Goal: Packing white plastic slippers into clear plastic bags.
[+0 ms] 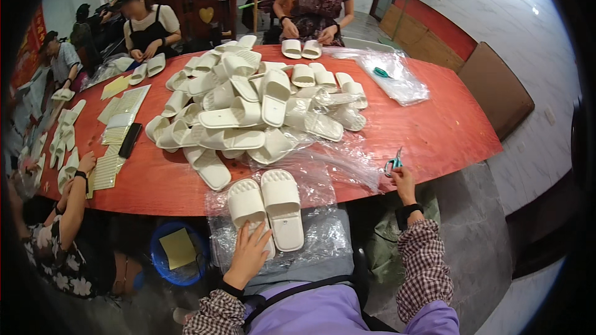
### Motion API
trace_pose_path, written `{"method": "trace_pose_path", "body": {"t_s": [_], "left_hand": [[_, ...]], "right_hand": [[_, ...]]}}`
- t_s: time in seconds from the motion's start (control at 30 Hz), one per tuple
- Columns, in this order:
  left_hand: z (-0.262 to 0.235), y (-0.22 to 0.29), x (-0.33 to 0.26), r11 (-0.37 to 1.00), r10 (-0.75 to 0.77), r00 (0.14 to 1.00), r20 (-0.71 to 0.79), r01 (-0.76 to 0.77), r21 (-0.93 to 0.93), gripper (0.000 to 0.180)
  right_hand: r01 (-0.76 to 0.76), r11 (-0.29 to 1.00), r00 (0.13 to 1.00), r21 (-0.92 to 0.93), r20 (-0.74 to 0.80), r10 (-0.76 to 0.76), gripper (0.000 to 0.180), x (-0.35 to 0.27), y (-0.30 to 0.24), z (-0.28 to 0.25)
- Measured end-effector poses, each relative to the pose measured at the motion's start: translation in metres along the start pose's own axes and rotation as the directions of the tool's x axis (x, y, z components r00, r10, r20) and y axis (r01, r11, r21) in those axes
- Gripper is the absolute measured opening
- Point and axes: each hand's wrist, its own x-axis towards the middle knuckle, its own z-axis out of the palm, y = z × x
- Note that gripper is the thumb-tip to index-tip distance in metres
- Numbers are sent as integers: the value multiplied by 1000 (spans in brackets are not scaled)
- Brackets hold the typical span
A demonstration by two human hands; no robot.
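A pair of cream slippers lies on clear plastic film (323, 236) at the table's near edge and over my lap. My left hand (249, 253) rests on the left slipper (246, 201) with its fingers spread over the footbed, below the strap. Beside it is the right slipper (287, 232), which no hand touches. Off to the right, my right hand (403, 181) has its fingertips closed at the handles of small teal scissors (393, 162). The scissors' blades point away from me, over the red tabletop.
A heap of cream slippers (233, 115) covers the middle of the red table (447, 127). Clear bags (400, 80) lie at the far right, with another teal tool (382, 72). Yellow sheets (107, 170) lie left. A blue bin (162, 267) stands below. Several people work around the table.
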Motion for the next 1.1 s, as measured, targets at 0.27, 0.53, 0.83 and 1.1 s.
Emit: {"method": "trace_pose_path", "body": {"t_s": [0.27,0.53,0.83,1.1], "left_hand": [[-3,-1,-3,1000,4,1000,-28,-5,-27,59],[-2,1,0,999,-13,1000,-13,12,-53,57],[1,6,7,997,-20,998,-60,15,-76,56],[-2,5,3,999,-28,1000,-9,28,-29,63]], "right_hand": [[19,996,1000,-84,1,-19,7,6,-18,-2],[331,771,879,-544,-118,-462,16,31,7,-12],[-47,900,958,434,-235,163,15,42,-28,-75],[17,955,990,297,-139,26,11,30,-71,-92]]}}
